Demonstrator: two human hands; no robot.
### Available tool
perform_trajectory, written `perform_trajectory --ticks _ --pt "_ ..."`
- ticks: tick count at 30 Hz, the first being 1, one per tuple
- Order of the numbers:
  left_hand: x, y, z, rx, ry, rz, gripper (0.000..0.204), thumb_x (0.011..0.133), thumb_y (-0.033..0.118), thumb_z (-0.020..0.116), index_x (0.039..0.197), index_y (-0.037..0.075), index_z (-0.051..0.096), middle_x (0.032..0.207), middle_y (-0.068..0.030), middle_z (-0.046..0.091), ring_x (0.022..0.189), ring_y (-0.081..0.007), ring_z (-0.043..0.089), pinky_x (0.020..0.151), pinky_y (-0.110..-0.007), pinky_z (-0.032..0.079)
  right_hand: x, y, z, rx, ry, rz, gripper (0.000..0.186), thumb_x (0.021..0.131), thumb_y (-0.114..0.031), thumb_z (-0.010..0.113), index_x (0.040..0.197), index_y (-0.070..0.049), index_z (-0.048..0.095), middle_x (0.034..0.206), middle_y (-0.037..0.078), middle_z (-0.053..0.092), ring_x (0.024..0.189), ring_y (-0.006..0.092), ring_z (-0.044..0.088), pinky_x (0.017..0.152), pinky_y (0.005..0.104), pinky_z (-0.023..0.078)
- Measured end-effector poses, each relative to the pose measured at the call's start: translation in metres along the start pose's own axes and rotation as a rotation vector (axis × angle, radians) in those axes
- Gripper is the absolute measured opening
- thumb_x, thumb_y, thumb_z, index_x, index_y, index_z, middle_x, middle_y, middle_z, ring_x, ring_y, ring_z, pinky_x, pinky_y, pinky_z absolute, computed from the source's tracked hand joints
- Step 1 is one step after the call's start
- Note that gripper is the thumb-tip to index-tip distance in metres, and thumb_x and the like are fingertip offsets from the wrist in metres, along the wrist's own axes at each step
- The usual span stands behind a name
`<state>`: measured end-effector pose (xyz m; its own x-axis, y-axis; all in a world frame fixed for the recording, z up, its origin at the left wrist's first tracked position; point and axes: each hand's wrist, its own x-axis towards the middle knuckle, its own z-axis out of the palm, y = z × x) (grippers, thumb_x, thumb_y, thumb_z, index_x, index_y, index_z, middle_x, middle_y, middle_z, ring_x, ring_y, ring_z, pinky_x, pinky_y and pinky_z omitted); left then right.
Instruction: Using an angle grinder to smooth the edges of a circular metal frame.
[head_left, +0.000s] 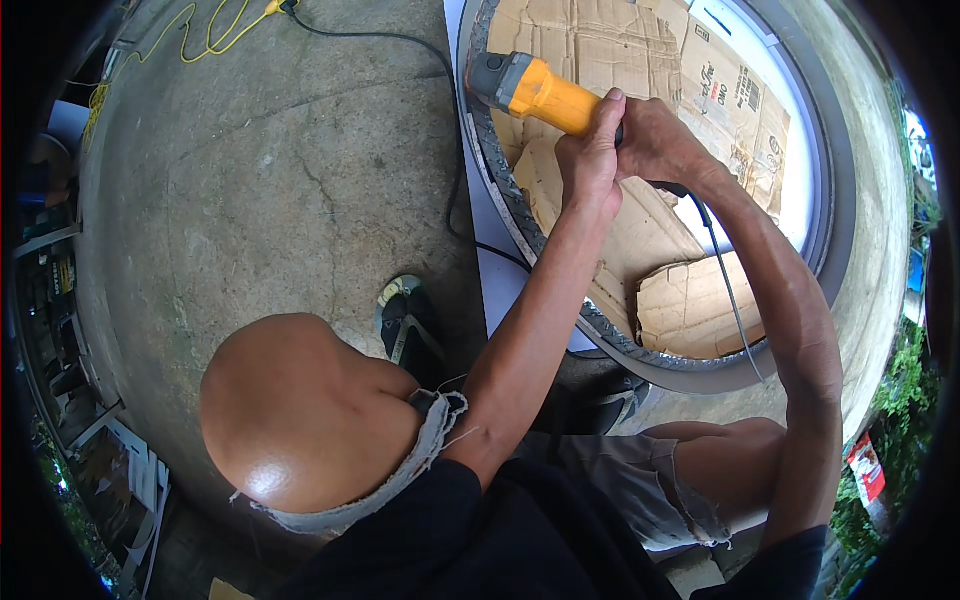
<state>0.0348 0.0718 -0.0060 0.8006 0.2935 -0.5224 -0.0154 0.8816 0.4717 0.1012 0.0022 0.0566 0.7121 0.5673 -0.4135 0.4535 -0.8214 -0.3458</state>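
Head view, both hands' fingers [600, 125] clenching yellow grinder [535, 90], over printed brown cardboard [720, 90]

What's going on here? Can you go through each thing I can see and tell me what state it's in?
Yellow power tool: held in both hands, head end at the ring's edge.
Left hand: wrapped around the tool body.
Right hand: gripping the tool's rear.
Grey metal ring: lying flat on the concrete floor.
Cardboard sheets: flattened, creased, inside the ring.
Black cable: trailing loose across the floor.
Sandal: worn on the foot.
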Motion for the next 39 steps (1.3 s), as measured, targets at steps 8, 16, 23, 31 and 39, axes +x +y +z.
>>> perform_trajectory --ticks 8,16,23,31,39 --pt "0.006 -0.007 -0.004 0.011 -0.005 0.006 0.042 0.085 0.026 0.083 0.111 -0.002 0.065 0.103 -0.0049 0.064 0.091 -0.0128 0.062 0.078 -0.029 0.052 0.002 0.010 0.008 -0.017 0.016 -0.037 0.049 0.067 -0.024 0.080 0.103 0.006 0.064 0.086 0.024 0.072 0.083 0.0391 0.072 0.076 0.0446 0.058" --pt "0.004 -0.008 -0.004 0.009 -0.002 -0.012 0.042 0.085 0.026 0.083 0.111 -0.002 0.065 0.101 -0.0044 0.064 0.090 -0.0123 0.062 0.077 -0.029 0.053 0.004 0.015 0.016 0.014 0.081 -0.008 0.047 0.066 -0.025 0.082 0.099 0.005 0.065 0.083 0.025 0.071 0.081 0.0390 0.072 0.076 0.0448 0.058" --pt "0.004 -0.008 -0.004 0.031 -0.011 0.005 0.045 0.086 0.026 0.082 0.114 -0.002 0.063 0.106 -0.0057 0.064 0.093 -0.0136 0.063 0.077 -0.030 0.054 0.000 0.018 0.014 0.034 0.078 -0.056 0.049 0.065 -0.026 0.083 0.099 0.005 0.065 0.082 0.024 0.071 0.080 0.0391 0.072 0.076 0.0443 0.058" --pt "0.003 -0.009 -0.002 0.014 -0.014 -0.003 0.041 0.085 0.024 0.083 0.112 -0.001 0.065 0.104 -0.0048 0.065 0.093 -0.0131 0.062 0.080 -0.030 0.051 0.003 0.018 0.012 0.028 0.069 -0.065 0.048 0.064 -0.024 0.083 0.099 0.005 0.065 0.081 0.024 0.071 0.078 0.0380 0.072 0.075 0.0442 0.058" --pt "0.002 -0.009 0.001 -0.010 0.009 0.000 0.041 0.085 0.024 0.083 0.112 -0.001 0.065 0.103 -0.0046 0.064 0.092 -0.0133 0.062 0.079 -0.030 0.052 -0.002 0.013 0.005 0.031 0.034 -0.051 0.049 0.065 -0.022 0.082 0.101 0.006 0.064 0.085 0.025 0.072 0.081 0.0382 0.072 0.076 0.0440 0.058"
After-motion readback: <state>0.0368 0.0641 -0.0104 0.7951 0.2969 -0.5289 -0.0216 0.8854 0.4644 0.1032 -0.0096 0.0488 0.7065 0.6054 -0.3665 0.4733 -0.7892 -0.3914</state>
